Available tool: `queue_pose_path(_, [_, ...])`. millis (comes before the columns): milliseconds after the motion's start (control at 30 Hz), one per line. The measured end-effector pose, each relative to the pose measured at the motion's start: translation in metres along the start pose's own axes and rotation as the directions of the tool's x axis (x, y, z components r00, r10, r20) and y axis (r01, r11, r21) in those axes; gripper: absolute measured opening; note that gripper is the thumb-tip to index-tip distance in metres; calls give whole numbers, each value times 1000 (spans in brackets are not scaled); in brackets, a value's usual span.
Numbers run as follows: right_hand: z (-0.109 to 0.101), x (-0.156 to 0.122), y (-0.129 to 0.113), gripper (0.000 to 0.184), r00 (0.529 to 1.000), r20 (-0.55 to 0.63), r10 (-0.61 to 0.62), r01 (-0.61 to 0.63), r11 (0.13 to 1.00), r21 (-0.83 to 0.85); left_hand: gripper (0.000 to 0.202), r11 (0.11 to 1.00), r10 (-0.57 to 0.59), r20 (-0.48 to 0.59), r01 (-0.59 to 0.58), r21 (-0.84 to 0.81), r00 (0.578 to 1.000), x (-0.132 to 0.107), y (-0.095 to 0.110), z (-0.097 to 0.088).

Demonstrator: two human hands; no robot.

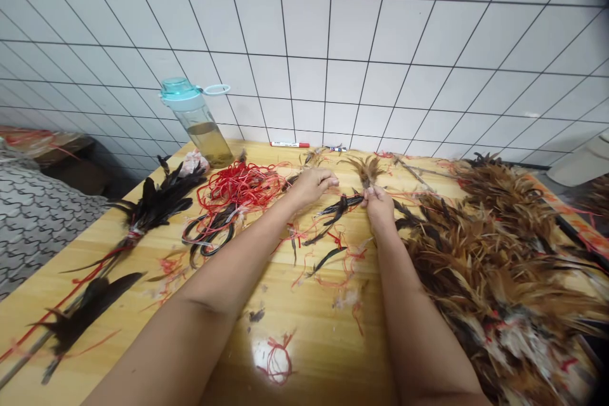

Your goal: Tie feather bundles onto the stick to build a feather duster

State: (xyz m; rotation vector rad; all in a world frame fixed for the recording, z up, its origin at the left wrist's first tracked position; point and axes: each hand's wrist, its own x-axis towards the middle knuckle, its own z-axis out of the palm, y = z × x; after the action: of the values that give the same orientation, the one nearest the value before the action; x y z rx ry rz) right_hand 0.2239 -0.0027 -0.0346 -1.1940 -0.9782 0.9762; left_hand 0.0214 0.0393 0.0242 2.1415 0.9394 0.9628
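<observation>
Looking down from afar through the head camera, I have my right hand (380, 208) pinching a small tuft of brown feathers (367, 171) near the far edge of the wooden table (309, 307). My left hand (311, 186) is to its left, fingers loosely bent; I cannot tell whether they grip anything. Slim dark feathers (339, 208) lie between the hands, a red string tangle (245, 184) at left, a large feather heap (485, 247) at right.
</observation>
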Motion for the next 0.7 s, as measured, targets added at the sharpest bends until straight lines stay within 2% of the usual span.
queue_pose_path(67, [5, -2, -5, 32, 999, -42, 4, -2, 999, 45, 21, 998, -33, -64, 30, -55, 997, 1, 1, 0])
queue_pose_path(100, [7, -3, -8, 33, 999, -27, 18, -16, 996, 82, 23, 994, -59, -88, 51, -94, 994, 1, 2, 1])
queue_pose_path(233, [16, -11, -19, 33, 990, 141, 28, -53, 982, 179, 29, 973, -119, -105, 95, -210, 987, 1, 7, 4])
queue_pose_path(500, [21, -20, -24, 33, 960, 274, -67, -3, 969, 247, 29, 991, -98, -105, 86, -105, 990, 1, 19, 5])
queue_pose_path(700, [22, -24, -29, 32, 935, 351, -54, -75, 936, 344, 30, 989, -146, -165, 140, -44, 976, 2, 13, 5])
